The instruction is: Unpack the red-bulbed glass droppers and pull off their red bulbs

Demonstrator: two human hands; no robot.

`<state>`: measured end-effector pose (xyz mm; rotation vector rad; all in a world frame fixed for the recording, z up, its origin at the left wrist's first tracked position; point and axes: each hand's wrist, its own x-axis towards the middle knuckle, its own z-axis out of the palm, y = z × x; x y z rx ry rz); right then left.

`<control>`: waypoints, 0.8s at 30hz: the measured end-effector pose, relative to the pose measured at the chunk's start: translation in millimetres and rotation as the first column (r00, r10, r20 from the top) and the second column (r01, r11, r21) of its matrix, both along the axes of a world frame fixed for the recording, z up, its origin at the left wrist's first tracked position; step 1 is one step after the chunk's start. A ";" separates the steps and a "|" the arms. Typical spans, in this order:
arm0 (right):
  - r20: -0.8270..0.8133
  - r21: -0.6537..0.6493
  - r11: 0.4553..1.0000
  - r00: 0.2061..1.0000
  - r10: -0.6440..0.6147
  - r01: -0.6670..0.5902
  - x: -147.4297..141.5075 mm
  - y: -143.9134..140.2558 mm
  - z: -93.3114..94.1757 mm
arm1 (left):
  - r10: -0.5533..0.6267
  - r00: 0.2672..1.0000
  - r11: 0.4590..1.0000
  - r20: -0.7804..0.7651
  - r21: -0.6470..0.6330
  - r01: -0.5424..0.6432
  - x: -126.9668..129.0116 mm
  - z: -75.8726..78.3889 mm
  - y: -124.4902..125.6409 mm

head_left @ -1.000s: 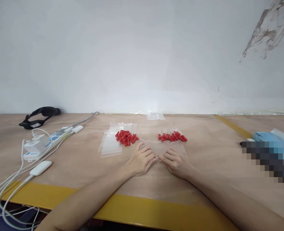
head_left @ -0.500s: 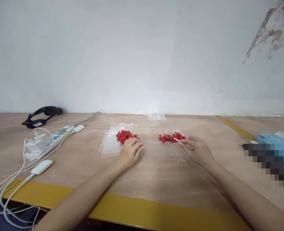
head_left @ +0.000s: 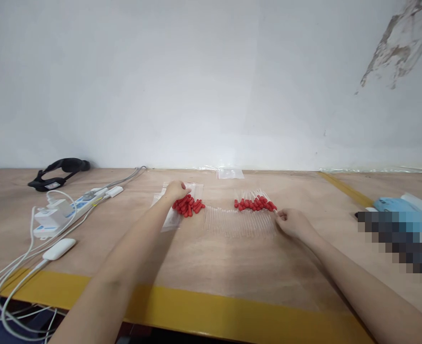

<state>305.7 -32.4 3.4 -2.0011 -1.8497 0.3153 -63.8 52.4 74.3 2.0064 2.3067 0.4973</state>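
My left hand [head_left: 177, 190] reaches over a heap of red caps [head_left: 187, 206] lying partly on clear plastic bags [head_left: 171, 222]. Its fingers are curled together at the heap's far edge; what they hold, if anything, is hidden. My right hand [head_left: 291, 222] pinches a thin white stick at the right end of a row of red-capped sticks [head_left: 254, 204], most of its length hidden by the fingers. A row of thin clear tubes [head_left: 237, 223] lies side by side between the hands, just in front of the red-capped row.
A power strip [head_left: 78, 209] with white plugs and cables runs along the left side, near a white oval device [head_left: 59, 249] and a black strap-like headset [head_left: 60, 174]. A small clear bag [head_left: 230, 174] lies by the wall. A blue packet [head_left: 399, 210] sits at right.
My left hand has moved from the near right side of the red heap to its far left side. My right hand has shifted slightly right, and the white stick is now mostly hidden.
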 end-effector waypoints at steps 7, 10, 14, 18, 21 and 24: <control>0.007 -0.026 1.000 1.000 0.013 -0.013 -1.6 1.3 -0.3 | 0.012 0.999 0.998 -0.043 0.057 -0.009 5.7 5.7 -1.1; -0.001 -0.020 0.999 0.999 0.033 -0.033 -2.3 1.0 0.2 | -0.057 0.998 0.991 -0.041 0.117 0.061 26.5 2.1 -7.0; -0.007 0.016 0.999 0.999 0.039 -0.039 -5.9 0.1 -2.1 | -0.232 0.973 0.967 -0.017 0.100 0.232 74.8 -11.3 -16.8; 0.016 0.071 0.996 0.998 0.062 -0.063 -10.7 0.0 -4.7 | -0.356 0.934 0.934 0.030 0.058 0.354 121.8 -27.3 -23.2; 0.046 0.073 0.993 0.995 0.090 -0.093 -12.1 0.2 -4.1 | -0.371 0.926 0.929 0.072 0.031 0.370 144.9 -33.8 -24.4; 0.057 0.058 0.995 0.995 0.080 -0.084 -10.7 0.3 -2.2 | -0.357 0.928 0.933 0.107 -0.003 0.360 158.3 -33.8 -24.6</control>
